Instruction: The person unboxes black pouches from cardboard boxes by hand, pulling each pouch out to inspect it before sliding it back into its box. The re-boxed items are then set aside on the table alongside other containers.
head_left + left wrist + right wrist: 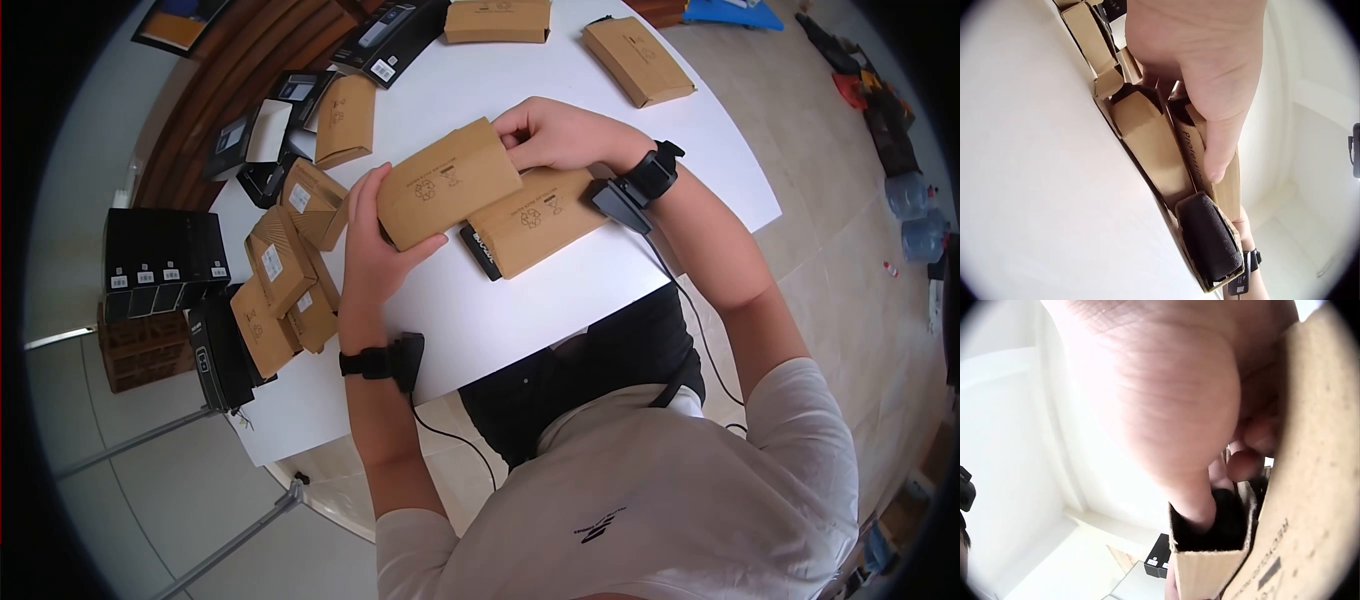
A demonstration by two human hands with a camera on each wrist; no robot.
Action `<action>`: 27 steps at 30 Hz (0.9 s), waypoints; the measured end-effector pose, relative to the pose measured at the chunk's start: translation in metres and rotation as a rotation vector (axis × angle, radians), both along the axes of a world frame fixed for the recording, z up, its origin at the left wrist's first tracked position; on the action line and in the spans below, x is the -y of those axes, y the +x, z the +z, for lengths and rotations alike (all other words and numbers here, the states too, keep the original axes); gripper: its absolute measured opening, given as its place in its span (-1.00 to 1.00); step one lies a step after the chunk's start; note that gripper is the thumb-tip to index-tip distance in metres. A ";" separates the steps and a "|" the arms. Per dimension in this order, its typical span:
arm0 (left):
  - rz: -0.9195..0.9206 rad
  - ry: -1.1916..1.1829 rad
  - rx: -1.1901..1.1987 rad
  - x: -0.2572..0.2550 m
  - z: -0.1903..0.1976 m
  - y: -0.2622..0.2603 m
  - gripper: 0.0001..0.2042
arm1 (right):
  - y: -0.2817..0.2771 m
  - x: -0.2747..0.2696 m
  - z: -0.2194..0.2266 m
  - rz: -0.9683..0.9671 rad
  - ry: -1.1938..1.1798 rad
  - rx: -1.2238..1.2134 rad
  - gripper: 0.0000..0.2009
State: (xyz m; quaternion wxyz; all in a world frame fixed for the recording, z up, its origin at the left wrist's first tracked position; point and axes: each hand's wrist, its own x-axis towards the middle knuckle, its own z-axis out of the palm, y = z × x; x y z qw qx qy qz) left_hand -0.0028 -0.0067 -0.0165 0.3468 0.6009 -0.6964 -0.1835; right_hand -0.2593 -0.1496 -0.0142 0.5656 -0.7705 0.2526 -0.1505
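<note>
My left hand (375, 255) grips a brown cardboard box (445, 185) by its left end, thumb along the near side. The box is held up over the table, and recycling marks are printed on its face. At its other end, my right hand (565, 135) reaches in. In the right wrist view, the thumb and a finger go into the open end, around a black item (1227, 509) mostly hidden inside. Another brown box (545, 220) lies just below on the table, its left end open with a black, cloth-like content (1207, 240) filling it.
Several brown boxes (275, 265) are heaped at the table's left side, near black boxes (390, 40) at the back. Brown boxes also lie at the far edge and back right (638, 60). Black boxes (165, 260) stand left of the white table (690, 150). Cables hang from both wrists.
</note>
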 end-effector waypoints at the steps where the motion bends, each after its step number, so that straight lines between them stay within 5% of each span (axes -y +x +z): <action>1: -0.005 0.001 -0.003 0.000 0.000 0.000 -0.07 | 0.000 0.001 -0.002 0.012 -0.013 0.019 -0.83; 12: 0.087 -0.084 -0.176 0.003 -0.010 0.008 -0.12 | -0.004 0.017 -0.010 -0.132 0.104 0.184 -0.88; 18: 0.138 -0.106 -0.197 0.004 -0.007 0.010 -0.14 | -0.007 0.029 -0.013 -0.298 0.438 0.414 -0.79; 27: 0.160 -0.117 -0.166 0.005 -0.011 0.013 -0.15 | 0.001 0.019 -0.012 -0.413 0.186 0.392 -0.62</action>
